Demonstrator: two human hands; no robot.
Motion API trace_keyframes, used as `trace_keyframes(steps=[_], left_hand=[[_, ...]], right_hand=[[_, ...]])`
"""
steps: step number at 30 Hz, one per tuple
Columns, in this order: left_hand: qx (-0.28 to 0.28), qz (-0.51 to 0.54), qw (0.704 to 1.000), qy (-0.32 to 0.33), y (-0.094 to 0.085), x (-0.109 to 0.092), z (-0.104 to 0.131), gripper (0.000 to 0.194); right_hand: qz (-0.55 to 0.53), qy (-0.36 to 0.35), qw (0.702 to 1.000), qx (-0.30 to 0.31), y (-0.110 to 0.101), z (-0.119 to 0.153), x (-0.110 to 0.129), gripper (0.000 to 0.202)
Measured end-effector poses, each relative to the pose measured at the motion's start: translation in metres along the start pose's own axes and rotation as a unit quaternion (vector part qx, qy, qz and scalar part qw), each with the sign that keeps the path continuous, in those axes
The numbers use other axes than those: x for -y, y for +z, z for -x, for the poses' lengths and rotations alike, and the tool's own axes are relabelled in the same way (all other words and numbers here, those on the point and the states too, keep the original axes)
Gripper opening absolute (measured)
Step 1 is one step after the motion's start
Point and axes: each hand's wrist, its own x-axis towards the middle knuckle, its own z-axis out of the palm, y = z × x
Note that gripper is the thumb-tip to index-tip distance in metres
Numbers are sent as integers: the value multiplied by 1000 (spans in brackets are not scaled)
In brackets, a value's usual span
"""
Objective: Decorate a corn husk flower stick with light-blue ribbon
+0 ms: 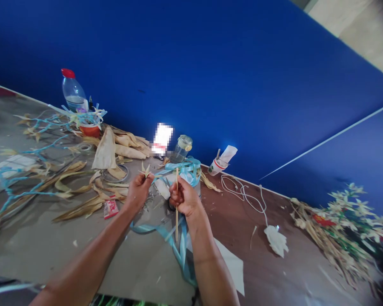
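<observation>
In the head view my left hand (138, 190) pinches a small pale flower (146, 171) that looks made of dried husk, its pointed petals standing above my fingertips. My right hand (183, 196) is closed around a thin wooden stick (177, 225), held almost upright. The two hands are a short way apart over the table. Light-blue ribbon (175, 246) hangs and curls below and behind my right hand. Beside my left forearm lies a small red packet (110, 209).
Dried husks (127, 146) spread across the left, near blue-wrapped stems (22, 195). A red-capped bottle (74, 91), a glass jar (181, 148) and a paper cup (217, 165) stand along the blue partition (191, 76). A white cable (245, 193) and a flower bunch (354, 221) lie right.
</observation>
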Motion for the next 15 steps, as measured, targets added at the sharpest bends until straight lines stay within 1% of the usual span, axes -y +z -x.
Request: trace_keyframes(steps=[3,5,6,8,10,12,15], left_hand=[[16,15,1000,-20,2,-3,2,30],[17,24,999,-29,3,-4,4,29],[15,27,999,-31,3,-5,4,29],[13,29,999,-34,3,-6,5,29],[21,26,999,-38,4,-7,5,30],[30,19,999,-39,5,-9,6,30],[45,12,999,-22,7,-10,7,30]], right_hand=[[42,-57,996,-48,2,-4,-6,32],[100,-100,987,-79,5,-8,-14,25],[137,-127,977,-98,5,-10,-18,22],[202,-196,949,-139,6,-12,-23,21],[235,-251,926,-157,7,-13,-25,22],[234,-259,926,-142,9,-10,-24,22],[211,-242,939,-127,15,-5,-22,20]])
